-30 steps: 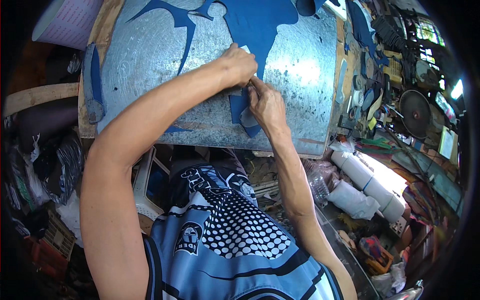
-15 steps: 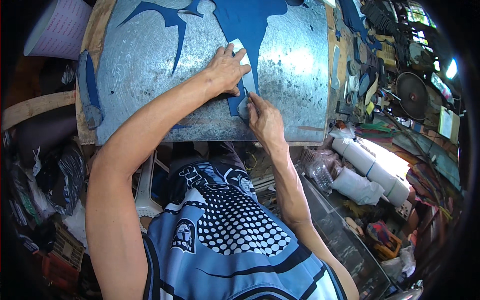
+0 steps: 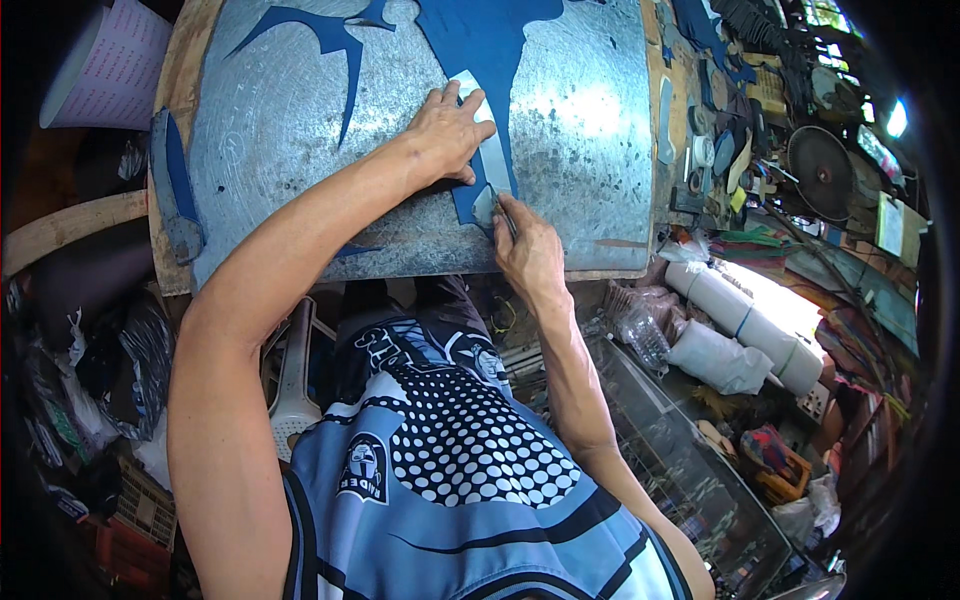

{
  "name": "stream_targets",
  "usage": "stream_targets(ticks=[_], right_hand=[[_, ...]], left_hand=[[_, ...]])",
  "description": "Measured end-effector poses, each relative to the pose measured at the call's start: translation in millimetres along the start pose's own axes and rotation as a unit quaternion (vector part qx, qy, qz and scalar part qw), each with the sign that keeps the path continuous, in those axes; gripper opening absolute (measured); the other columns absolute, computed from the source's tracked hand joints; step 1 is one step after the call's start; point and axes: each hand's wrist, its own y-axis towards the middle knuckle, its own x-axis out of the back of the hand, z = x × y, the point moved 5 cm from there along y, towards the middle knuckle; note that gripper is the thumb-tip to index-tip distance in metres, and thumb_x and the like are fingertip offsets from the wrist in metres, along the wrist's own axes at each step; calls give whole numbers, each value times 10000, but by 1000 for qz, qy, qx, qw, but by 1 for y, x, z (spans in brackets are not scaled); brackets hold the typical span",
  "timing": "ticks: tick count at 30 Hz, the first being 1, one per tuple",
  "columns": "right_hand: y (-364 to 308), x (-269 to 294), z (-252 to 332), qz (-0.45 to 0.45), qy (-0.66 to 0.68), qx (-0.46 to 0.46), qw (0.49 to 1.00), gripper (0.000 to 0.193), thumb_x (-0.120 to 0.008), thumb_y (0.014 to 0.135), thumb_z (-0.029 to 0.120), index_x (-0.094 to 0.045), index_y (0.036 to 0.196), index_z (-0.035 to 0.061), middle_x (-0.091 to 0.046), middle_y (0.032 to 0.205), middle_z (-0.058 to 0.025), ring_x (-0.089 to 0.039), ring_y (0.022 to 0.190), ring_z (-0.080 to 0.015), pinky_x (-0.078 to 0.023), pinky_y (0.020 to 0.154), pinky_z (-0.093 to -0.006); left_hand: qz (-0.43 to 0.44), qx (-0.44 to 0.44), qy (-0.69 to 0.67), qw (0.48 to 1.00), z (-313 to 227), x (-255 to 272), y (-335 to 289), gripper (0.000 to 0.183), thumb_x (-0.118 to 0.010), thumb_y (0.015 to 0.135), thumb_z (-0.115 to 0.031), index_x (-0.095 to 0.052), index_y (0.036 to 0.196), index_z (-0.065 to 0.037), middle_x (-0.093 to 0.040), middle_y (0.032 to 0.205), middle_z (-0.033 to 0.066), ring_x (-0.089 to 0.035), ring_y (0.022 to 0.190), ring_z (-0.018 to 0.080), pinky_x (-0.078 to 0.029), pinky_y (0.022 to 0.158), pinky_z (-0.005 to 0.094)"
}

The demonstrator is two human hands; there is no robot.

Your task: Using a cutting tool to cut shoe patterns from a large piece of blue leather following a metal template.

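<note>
A blue sheet (image 3: pixel 480 35), which looks like leather, lies on the metal-topped table, its narrow end toward me. On that end rests a long pale strip-shaped pattern (image 3: pixel 494 160). My left hand (image 3: pixel 447 133) presses down on the pattern, fingers spread. My right hand (image 3: pixel 530 245) pinches a slim cutting knife (image 3: pixel 507 213) beside the pattern's near end; its tip is too small to make out clearly. A small greyish rounded patch shows on the blue sheet next to the fingertips. Left of the hands lies a jagged blue offcut (image 3: pixel 340 45).
The scratched metal tabletop (image 3: pixel 270 140) has wooden borders. Tools and scraps crowd the right edge, near a tape roll (image 3: pixel 703 150). A round fan (image 3: pixel 822 170) stands farther right, above wrapped white rolls (image 3: pixel 740 320). A curled blue strip (image 3: pixel 178 185) lies at the left edge.
My right hand has rotated slightly, and the knife is more visible between the fingers. The left hand stays on the pattern. The whole view has shifted a little.
</note>
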Motion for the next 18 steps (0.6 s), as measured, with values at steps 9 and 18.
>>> stream_targets(ticks=[9, 18], right_hand=[[-3, -7, 3, -19, 42, -15, 999, 302, -557, 935, 106, -609, 1194, -39, -660, 1104, -260, -645, 981, -451, -528, 830, -486], [-15, -36, 16, -102, 43, -85, 990, 339, -540, 960, 136, -560, 1235, -63, -566, 1254, -330, -596, 1067, -504, -507, 894, -515]], left_hand=[[-23, -8, 4, 1000, -5, -3, 1, 707, -831, 714, -486, -621, 1308, -166, -384, 1492, 234, -329, 1386, 512, -307, 1141, 565], [-69, -2, 35, 997, -10, -3, 3, 657, -786, 726, -528, -647, 1207, -103, -438, 1441, 252, -377, 1348, 525, -374, 1069, 569]])
